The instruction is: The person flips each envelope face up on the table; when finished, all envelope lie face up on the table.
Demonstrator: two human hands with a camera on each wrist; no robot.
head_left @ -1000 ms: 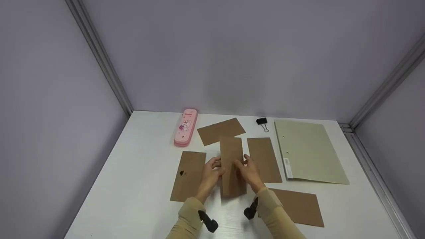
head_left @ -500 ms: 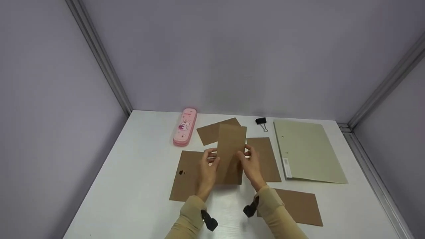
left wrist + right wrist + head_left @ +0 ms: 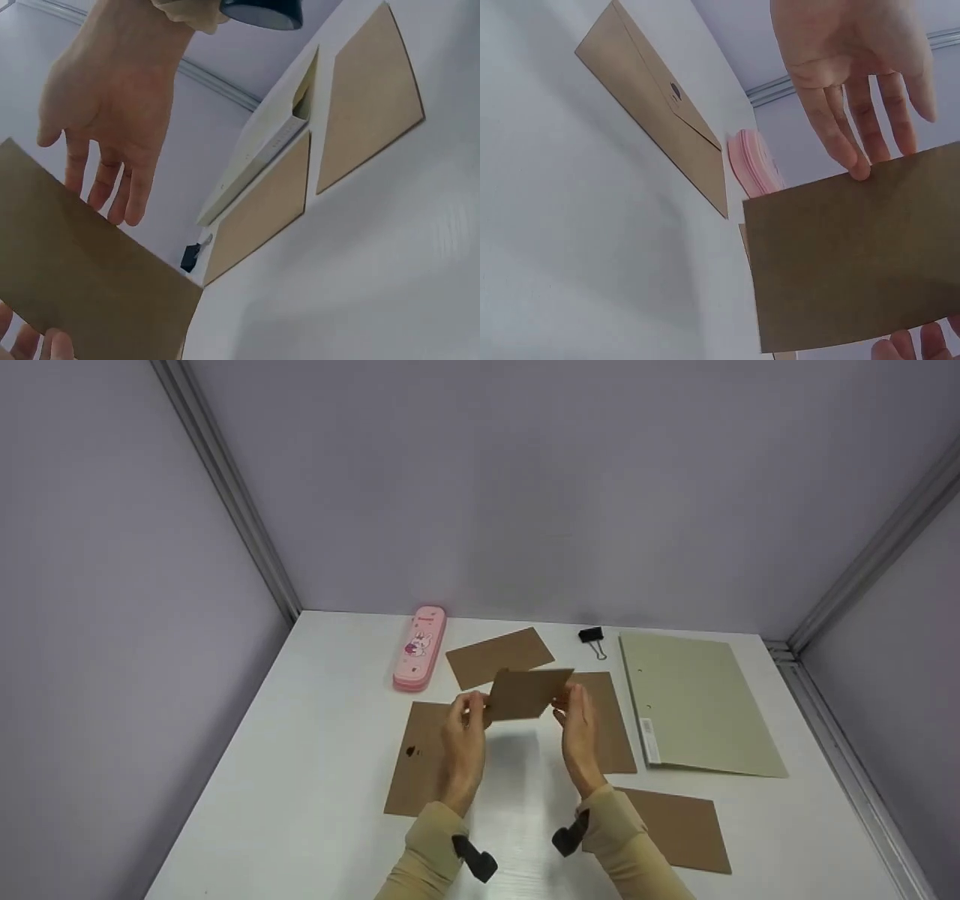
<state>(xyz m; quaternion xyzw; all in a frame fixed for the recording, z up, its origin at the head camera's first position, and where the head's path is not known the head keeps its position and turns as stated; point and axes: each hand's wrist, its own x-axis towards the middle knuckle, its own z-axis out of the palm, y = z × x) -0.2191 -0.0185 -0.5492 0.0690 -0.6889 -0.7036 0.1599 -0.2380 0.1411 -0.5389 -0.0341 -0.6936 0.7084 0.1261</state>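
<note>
A brown kraft envelope (image 3: 529, 694) is tilted above the white table between my two hands. My left hand (image 3: 465, 746) pinches its left edge. At the right edge, my right hand (image 3: 580, 739) has its fingers straight against the paper, and in the left wrist view that hand (image 3: 112, 97) shows its palm with the thumb apart from the envelope (image 3: 97, 262). Only fingertips of my left hand appear at the bottom of that view. In the right wrist view the envelope (image 3: 862, 255) looks plain, and my left hand (image 3: 855, 82) overlaps its upper edge.
A brown envelope with a flap and dark mark (image 3: 420, 765) lies under my left forearm. Other brown pieces lie at the back (image 3: 499, 656), right (image 3: 604, 727) and front right (image 3: 679, 829). A pink pencil case (image 3: 420, 649), black binder clip (image 3: 591, 635) and pale green folder (image 3: 701, 705) surround them.
The held envelope has risen and tipped from upright-looking to nearly edge-on, so it looks shorter. My right fingers have gone from pinching to straight. The things on the table have stayed put.
</note>
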